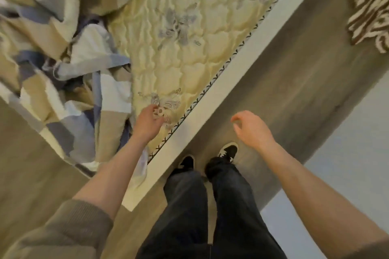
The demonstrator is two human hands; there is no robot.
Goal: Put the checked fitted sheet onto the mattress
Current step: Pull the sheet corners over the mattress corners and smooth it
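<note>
The checked sheet [63,65], in beige, blue and white squares, lies crumpled over the left part of the mattress and hangs over its near corner. The mattress [189,52] is pale yellow, quilted, with grey flower prints and a braided edge. My left hand [148,122] hovers over the bare mattress just right of the sheet's edge, fingers loosely curled and holding nothing. My right hand [251,128] hangs over the floor beside the bed, fingers relaxed and empty.
A white bed frame rail [242,82] runs diagonally along the mattress. I stand on the wood floor [305,73] right against it, dark trousers and black shoes [228,150] below. A brown-and-white patterned rug [370,14] lies at the upper right.
</note>
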